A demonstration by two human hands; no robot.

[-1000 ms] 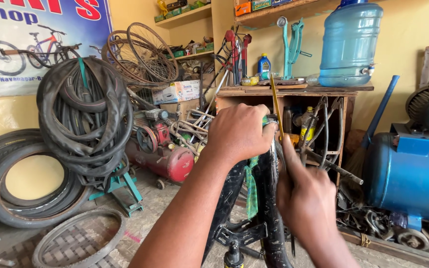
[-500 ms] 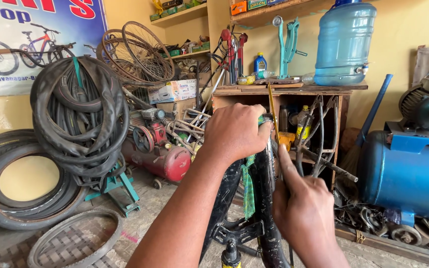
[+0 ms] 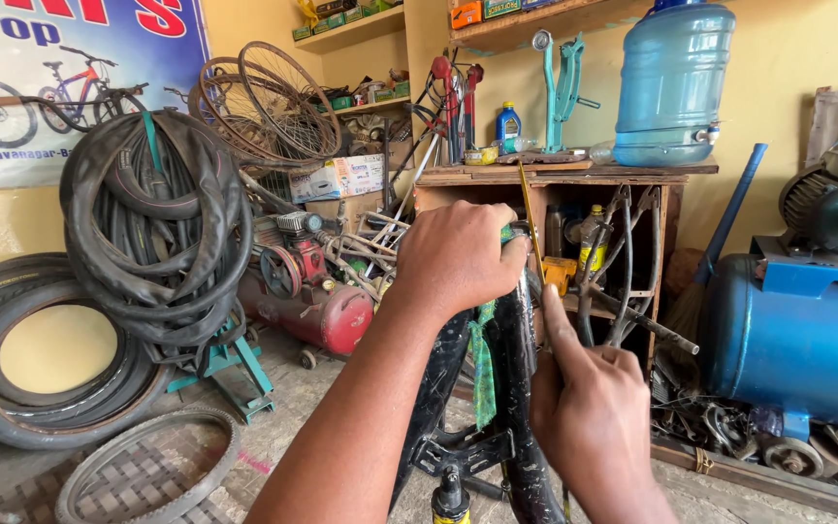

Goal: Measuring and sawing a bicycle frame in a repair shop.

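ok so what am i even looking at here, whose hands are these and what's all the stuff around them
This is one picture, taken by a camera worn on a person's head, looking down at their own two bare hands. No machine is doing the work.

The left hand is closed over the top of a black bicycle frame that stands upright in front of the person. A green strip of cloth hangs down the frame. The right hand sits lower, its forefinger stretched up along the frame, and seems to steady a thin yellowish rod; the grip itself is partly hidden.

Around them is a bicycle repair shop: black tyres hang on the left, bare wheel rims behind them, a red air compressor on the floor, a large blue water jug on a wooden shelf, and a blue tank on the right.
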